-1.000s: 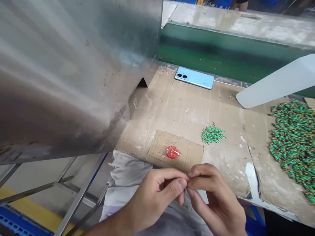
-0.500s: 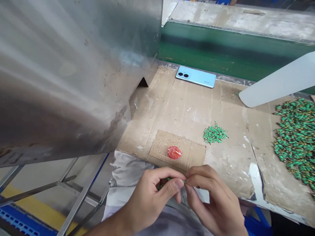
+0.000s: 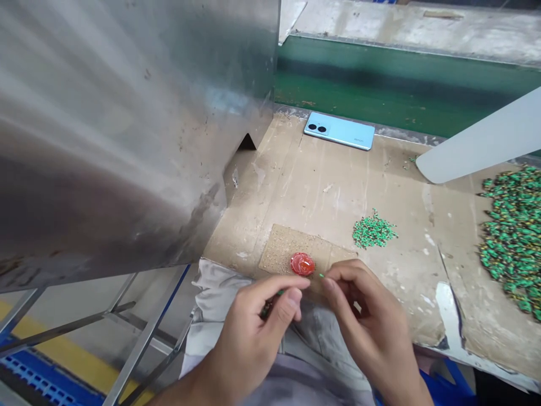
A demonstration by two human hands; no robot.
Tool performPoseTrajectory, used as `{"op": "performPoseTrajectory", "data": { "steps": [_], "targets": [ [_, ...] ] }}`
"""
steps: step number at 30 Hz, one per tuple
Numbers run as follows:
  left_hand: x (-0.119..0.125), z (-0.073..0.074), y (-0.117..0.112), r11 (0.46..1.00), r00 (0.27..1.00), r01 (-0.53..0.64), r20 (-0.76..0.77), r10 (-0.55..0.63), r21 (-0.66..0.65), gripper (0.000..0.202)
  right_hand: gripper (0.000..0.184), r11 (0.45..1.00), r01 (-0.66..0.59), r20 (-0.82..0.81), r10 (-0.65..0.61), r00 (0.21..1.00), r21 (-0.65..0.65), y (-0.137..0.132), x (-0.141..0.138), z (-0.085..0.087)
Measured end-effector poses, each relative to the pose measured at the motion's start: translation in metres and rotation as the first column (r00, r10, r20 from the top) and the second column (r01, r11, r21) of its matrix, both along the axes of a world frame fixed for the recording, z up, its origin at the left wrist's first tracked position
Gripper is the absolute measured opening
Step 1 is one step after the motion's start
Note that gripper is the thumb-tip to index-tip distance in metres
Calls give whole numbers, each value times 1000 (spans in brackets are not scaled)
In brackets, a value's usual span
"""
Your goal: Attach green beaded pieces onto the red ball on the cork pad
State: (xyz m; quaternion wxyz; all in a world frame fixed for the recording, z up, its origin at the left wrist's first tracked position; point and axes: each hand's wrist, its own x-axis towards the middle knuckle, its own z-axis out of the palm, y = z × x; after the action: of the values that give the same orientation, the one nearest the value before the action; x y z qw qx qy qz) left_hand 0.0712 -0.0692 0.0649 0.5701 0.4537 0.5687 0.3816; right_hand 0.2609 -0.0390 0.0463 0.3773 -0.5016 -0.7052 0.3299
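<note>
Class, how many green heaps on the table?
2: a small heap beyond the right hand, a large heap at the picture's right edge; the white cylinder may hide more.

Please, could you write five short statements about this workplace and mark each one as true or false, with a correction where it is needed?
1. The right hand pinches a small green piece. True.
2. The blue phone lies with its camera lenses hidden underneath. False: the blue phone shows its lenses on top.
3. Something green shows inside the curled left hand. True.
4. The red oval item sits on the larger green pile. False: the red oval item sits on a small cardboard piece, well apart from the larger green pile.
5. The two hands touch each other. False: a gap shows between their fingertips.
</note>
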Motion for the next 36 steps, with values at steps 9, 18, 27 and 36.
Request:
{"op": "performPoseTrajectory", "data": {
  "steps": [9,18,27,36],
  "targets": [
    [-16,-11,5,978,941,-151,282,187,-145,19,12,997,42,4,-42,999,-62,6,-3,-15],
    [-25,-12,6,988,986,-125,98,134,-87,14,13,1000,6,82,-5,997,-7,9,-3,-15],
    [-23,-10,9,981,982,-155,91,166,-116,18,12,999,-38,97,37,995,2,9,-1,-14],
    [-22,-12,11,988,989,-145,-24,144,-43,13,11,1000,-18,88,18,996,-5,9,-2,-15]
  ]
}}
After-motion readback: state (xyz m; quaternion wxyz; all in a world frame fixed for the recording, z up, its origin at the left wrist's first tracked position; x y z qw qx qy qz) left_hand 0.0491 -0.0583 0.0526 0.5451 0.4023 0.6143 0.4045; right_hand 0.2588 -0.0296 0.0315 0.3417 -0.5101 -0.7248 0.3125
